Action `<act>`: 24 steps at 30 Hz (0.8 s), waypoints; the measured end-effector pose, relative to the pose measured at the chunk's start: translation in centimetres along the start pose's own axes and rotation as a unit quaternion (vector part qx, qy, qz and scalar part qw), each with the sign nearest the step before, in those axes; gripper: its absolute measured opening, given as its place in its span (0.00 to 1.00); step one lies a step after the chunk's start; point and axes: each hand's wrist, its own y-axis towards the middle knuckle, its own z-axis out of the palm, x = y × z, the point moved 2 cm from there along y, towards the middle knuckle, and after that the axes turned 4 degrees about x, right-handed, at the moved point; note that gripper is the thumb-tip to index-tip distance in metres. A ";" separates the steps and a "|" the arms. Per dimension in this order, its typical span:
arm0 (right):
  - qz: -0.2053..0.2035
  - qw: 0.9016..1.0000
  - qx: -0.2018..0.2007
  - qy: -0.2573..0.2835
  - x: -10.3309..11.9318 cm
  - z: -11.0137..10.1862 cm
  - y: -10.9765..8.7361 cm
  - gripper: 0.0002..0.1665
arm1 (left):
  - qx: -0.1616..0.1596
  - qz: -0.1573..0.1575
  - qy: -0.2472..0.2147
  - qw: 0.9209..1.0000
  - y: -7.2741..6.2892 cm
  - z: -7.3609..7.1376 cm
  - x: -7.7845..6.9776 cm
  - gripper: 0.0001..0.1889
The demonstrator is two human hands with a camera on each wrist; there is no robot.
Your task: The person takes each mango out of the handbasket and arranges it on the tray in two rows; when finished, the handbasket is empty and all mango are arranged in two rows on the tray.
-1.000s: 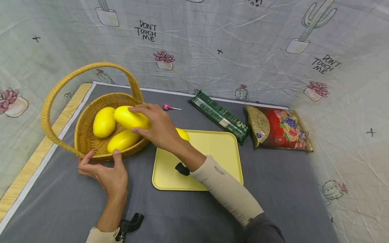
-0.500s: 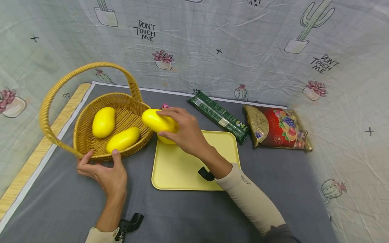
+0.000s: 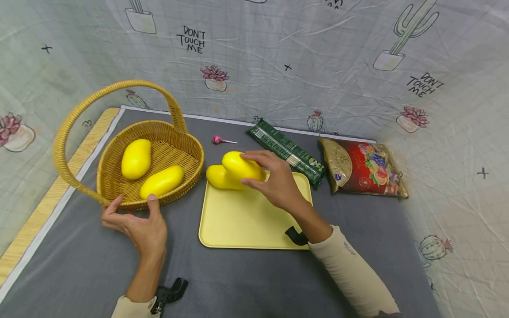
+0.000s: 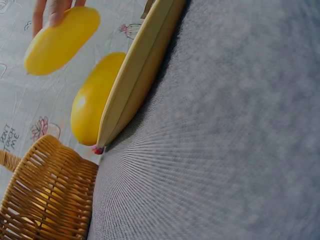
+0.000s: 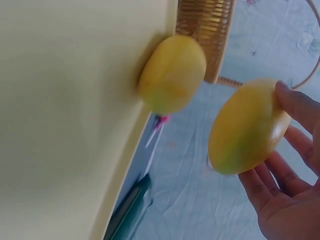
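At the far left a strip of wood (image 3: 39, 215) shows along the edge of the grey cloth (image 3: 79, 265). Next comes the basket (image 3: 169, 150), upright on the cloth, its tall handle arching over the left side. Two yellow fruits lie in it, apart from each other: the far mango (image 3: 136, 159) toward the back left, and the near mango (image 3: 162, 180) against the front wall. The left hand (image 3: 139, 225) holds the front rim, thumb and forefinger set well apart on it; how firmly it grips cannot be told. A black mount (image 3: 172, 292) sits at that wrist, above a pale sleeve (image 3: 131, 308). Right of the basket, toward the back, a pink lollipop (image 3: 217, 139) lies on the cloth. In front of it is the yellow tray (image 3: 246, 223), with the tray mango (image 3: 218, 176) at its back left corner, reaching over the rim. The right hand (image 3: 278, 181) pinches the held mango (image 3: 240, 165) between thumb and fingers, in the air above the back of the tray; both wrist views show a gap between this fruit and the tray mango. Behind the tray's right corner a green pack (image 3: 284, 148) lies slantwise, one end near the red bag (image 3: 363, 170), which lies flat at the right. A printed curtain (image 3: 254, 57) hangs behind everything.
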 end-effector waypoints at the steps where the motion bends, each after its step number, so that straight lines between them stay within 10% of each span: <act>1: 0.004 1.000 -0.001 -0.002 -0.3 -0.2 -0.2 0.36 | 0.000 0.000 0.000 1.000 0.0 0.0 -0.1 0.28; 11: 0.056 0.997 0.014 -0.040 -3.6 -1.9 -2.1 0.35 | 0.002 0.007 0.001 1.000 -0.1 0.0 -0.6 0.27; 24: 0.087 0.993 0.059 -0.062 -6.4 -1.6 -2.8 0.33 | 0.009 0.003 0.004 1.000 0.8 -0.4 2.4 0.30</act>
